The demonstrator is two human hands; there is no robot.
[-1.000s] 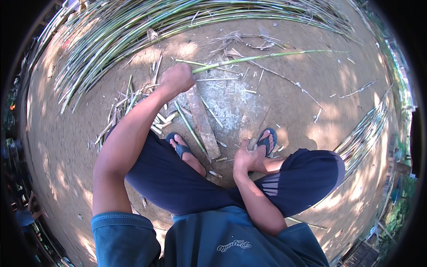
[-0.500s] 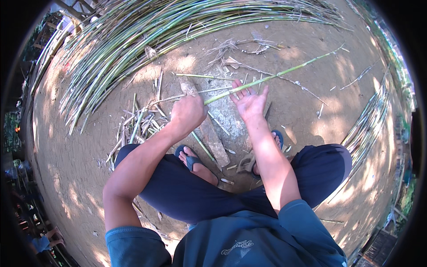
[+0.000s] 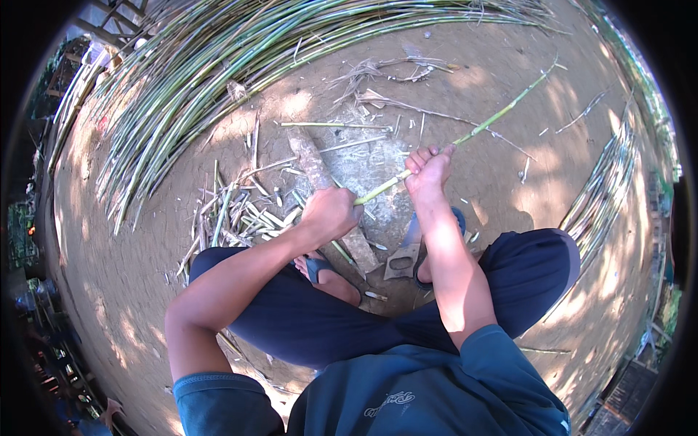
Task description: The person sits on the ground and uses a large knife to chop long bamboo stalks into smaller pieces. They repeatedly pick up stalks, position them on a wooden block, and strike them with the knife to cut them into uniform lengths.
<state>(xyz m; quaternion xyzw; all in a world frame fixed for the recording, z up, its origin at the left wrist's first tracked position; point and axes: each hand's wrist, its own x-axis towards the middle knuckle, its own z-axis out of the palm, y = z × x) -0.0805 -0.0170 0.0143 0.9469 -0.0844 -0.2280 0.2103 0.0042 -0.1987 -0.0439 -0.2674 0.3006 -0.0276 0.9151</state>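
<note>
Closed round the near end of a green jointed cane stalk [image 3: 383, 188] is my left hand [image 3: 333, 212], low over a narrow wooden board [image 3: 310, 161]. Further along the same stalk, my right hand [image 3: 429, 171] has its fingers wrapped round it. Beyond that hand the stalk runs up to the far right and thins to a tip. Between my feet lies a flat tool with a brown handle [image 3: 400, 263] that has an oval hole; its bluish blade partly shows beside my right foot. A pale grey slab [image 3: 378, 163] lies beneath the stalk.
A large pile of long green stalks [image 3: 218, 69] spreads across the far left. Another bundle [image 3: 603, 185] lies at the right. Short cut pieces [image 3: 247, 218] are heaped left of the board. Dry stems and husks [image 3: 371, 73] lie on the dirt ahead.
My right hand has gone from open, palm up under the stalk, to closed round it. My left hand has moved nearer and slightly right, bringing the stalk's near end along.
</note>
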